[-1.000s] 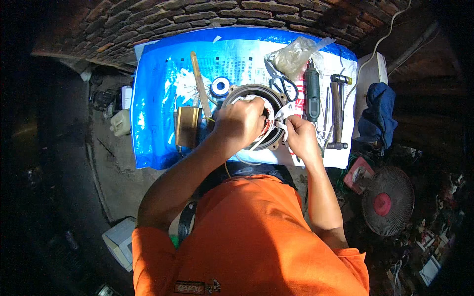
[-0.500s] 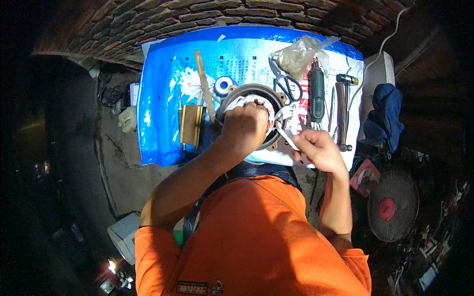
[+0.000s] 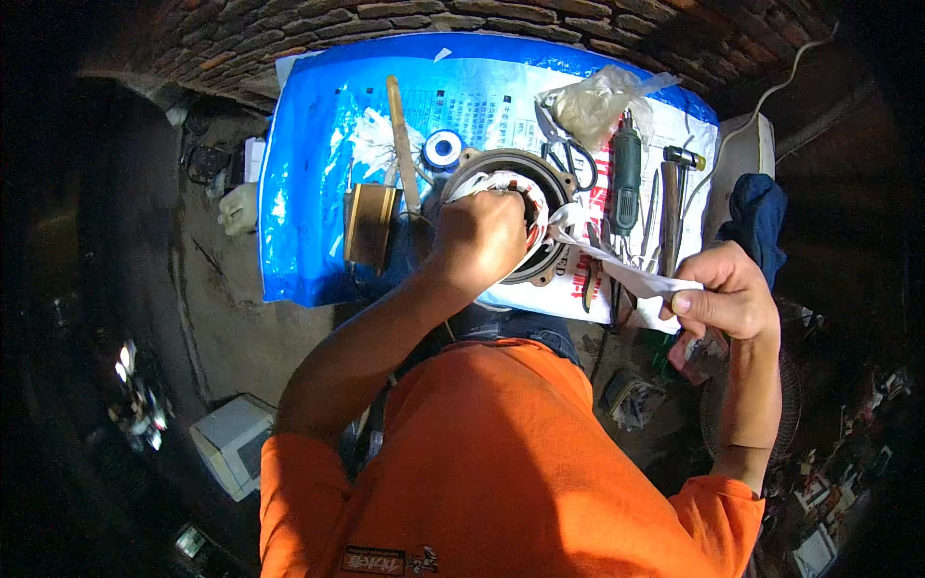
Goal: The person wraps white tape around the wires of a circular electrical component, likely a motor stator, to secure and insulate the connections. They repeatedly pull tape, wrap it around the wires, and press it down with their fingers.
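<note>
A round grey metal motor housing (image 3: 553, 171) with mounting lugs stands at the near edge of the sheet-covered table. Inside it sits a ring of windings wrapped in white tape (image 3: 542, 214). My left hand (image 3: 485, 234) is closed over the left side of that ring; its fingertips and whatever they grip are hidden. Out to the right, my right hand (image 3: 725, 294) pinches a white cloth-like strip (image 3: 631, 276) between thumb and fingers. The strip stretches from the ring's right side, across the housing rim, to that hand.
Left of the housing lie a wooden stick (image 3: 400, 135), a brown-gold block (image 3: 372, 226) and a blue-white spool (image 3: 442, 149). To the right are scissors (image 3: 576, 166), a plastic bag (image 3: 593, 104), a green rotary tool (image 3: 626, 178) and a hammer (image 3: 671, 212). A brick wall (image 3: 405, 27) stands behind.
My right hand has moved well to the right, drawing the white strip out long. My left hand stays closed at the housing. The whole view has shifted slightly.
</note>
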`<state>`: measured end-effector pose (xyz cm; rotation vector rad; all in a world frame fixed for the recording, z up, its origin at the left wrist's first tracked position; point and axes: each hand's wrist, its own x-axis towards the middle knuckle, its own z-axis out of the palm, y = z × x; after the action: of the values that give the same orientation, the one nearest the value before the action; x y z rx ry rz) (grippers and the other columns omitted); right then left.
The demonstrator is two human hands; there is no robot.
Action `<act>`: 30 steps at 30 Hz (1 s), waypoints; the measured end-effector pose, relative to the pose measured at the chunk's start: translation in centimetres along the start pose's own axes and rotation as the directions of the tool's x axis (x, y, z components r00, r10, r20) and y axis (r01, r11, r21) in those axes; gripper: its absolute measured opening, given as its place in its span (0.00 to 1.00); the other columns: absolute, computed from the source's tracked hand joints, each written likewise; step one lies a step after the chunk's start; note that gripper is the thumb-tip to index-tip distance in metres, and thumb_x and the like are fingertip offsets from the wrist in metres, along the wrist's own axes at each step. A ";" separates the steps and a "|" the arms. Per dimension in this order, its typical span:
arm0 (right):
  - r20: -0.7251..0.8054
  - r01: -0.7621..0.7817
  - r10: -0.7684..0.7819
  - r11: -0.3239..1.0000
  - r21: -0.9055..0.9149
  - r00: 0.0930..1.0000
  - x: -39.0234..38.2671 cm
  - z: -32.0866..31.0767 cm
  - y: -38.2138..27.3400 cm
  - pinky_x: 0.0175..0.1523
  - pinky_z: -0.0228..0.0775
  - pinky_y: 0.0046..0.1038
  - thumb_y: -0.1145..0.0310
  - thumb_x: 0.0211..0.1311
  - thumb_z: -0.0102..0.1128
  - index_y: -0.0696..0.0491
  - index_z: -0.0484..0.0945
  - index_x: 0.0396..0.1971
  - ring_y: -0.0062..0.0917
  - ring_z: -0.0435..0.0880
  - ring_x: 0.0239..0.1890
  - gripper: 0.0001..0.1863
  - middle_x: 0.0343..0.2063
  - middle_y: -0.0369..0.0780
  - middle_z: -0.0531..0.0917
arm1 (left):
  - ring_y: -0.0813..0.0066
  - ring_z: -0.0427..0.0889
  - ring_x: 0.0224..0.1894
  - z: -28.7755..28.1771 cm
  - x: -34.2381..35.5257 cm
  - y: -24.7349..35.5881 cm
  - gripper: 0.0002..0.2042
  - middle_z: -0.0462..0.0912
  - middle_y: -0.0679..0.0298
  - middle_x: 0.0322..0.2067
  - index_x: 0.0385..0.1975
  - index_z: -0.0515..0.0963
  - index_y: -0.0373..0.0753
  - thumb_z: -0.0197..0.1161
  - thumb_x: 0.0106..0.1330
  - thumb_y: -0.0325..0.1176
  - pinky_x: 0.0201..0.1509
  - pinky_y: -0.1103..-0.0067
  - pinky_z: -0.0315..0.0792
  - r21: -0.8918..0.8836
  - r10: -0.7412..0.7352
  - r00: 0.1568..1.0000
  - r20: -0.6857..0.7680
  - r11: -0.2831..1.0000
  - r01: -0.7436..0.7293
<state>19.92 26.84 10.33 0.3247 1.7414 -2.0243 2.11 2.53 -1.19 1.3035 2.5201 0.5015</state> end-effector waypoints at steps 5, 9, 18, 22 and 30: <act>-0.043 -0.179 0.174 0.951 -0.250 0.984 1.0 1.9 -1.5 0.16 0.61 0.19 0.66 0.68 0.63 0.57 0.86 0.33 0.13 0.73 0.12 0.10 0.17 0.33 0.81 | 0.55 0.89 0.31 -1.1 0.5 1.7 0.07 0.86 0.49 0.26 0.27 0.85 0.36 0.62 0.57 0.30 0.34 0.64 0.82 0.102 -0.076 0.992 0.097 0.993 0.066; -0.012 -0.136 0.151 0.844 -0.519 0.988 3.2 2.6 -0.2 0.27 0.68 0.25 0.69 0.67 0.62 0.59 0.84 0.32 0.17 0.79 0.21 0.09 0.17 0.35 0.82 | 0.54 0.89 0.29 -0.8 0.1 2.1 0.06 0.86 0.50 0.24 0.28 0.83 0.35 0.61 0.58 0.28 0.33 0.65 0.82 0.096 -0.029 0.999 0.016 0.995 0.027; -0.090 -0.166 0.154 0.974 -0.157 0.984 -0.7 1.2 -1.9 0.19 0.61 0.18 0.63 0.71 0.61 0.57 0.86 0.30 0.12 0.74 0.15 0.14 0.15 0.33 0.80 | 0.58 0.89 0.28 -0.3 0.2 1.5 0.05 0.86 0.50 0.24 0.27 0.82 0.34 0.63 0.56 0.29 0.31 0.69 0.82 0.102 -0.080 0.995 0.052 0.992 0.074; -0.036 -0.028 0.022 0.982 -0.187 0.999 -0.2 2.3 -2.2 0.25 0.64 0.20 0.65 0.69 0.63 0.58 0.85 0.29 0.14 0.76 0.18 0.12 0.15 0.33 0.81 | 0.58 0.89 0.29 -0.7 0.1 2.4 0.05 0.86 0.50 0.25 0.28 0.82 0.34 0.63 0.57 0.29 0.31 0.68 0.82 0.125 -0.157 0.986 0.046 0.981 0.151; -0.094 0.106 -0.127 0.974 -0.201 0.987 -0.9 2.2 -2.9 0.23 0.63 0.23 0.72 0.61 0.60 0.59 0.81 0.18 0.18 0.76 0.16 0.12 0.14 0.36 0.80 | 0.57 0.90 0.32 0.0 0.4 1.2 0.06 0.88 0.51 0.30 0.29 0.86 0.37 0.62 0.59 0.29 0.34 0.67 0.83 0.120 -0.174 0.965 0.194 0.981 0.153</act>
<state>19.55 25.18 13.61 0.2774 2.0515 -1.9241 2.78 3.56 -0.70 1.1049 2.4801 0.1925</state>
